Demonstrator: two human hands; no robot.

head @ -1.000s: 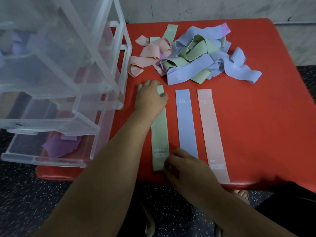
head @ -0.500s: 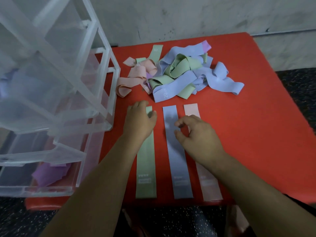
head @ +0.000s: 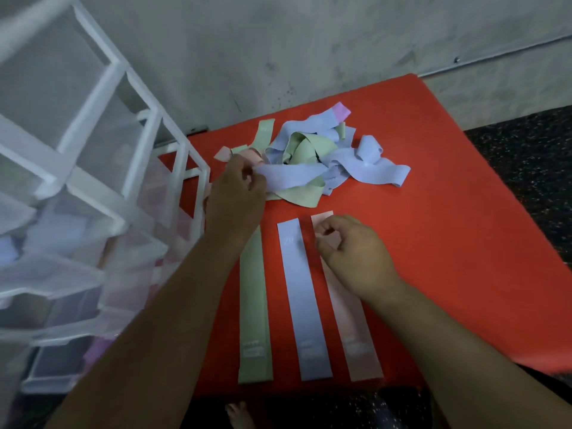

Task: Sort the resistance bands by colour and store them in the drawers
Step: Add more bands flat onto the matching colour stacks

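Left hand (head: 238, 193) reaches toward 12 o'clock, fingertips pinching the end of a limp blue band (head: 291, 176) on the 9 o'clock side of the tangled pile (head: 309, 150); right hand (head: 349, 252) is curled loosely over the far end of the pink strip (head: 356, 329), and I cannot tell if it grips; green strip (head: 255, 305) and blue strip (head: 303, 305) lie flat and parallel at its 9 o'clock; bare red table (head: 448, 227) at 3 o'clock; translucent drawers (head: 108, 212) crowd 9 o'clock.

Three bands lie flat: one green band (head: 253, 305), one blue band (head: 303, 305), one pink band (head: 353, 329). One tangled pile (head: 309, 150) has more, too knotted to count. One drawer unit (head: 77, 181).
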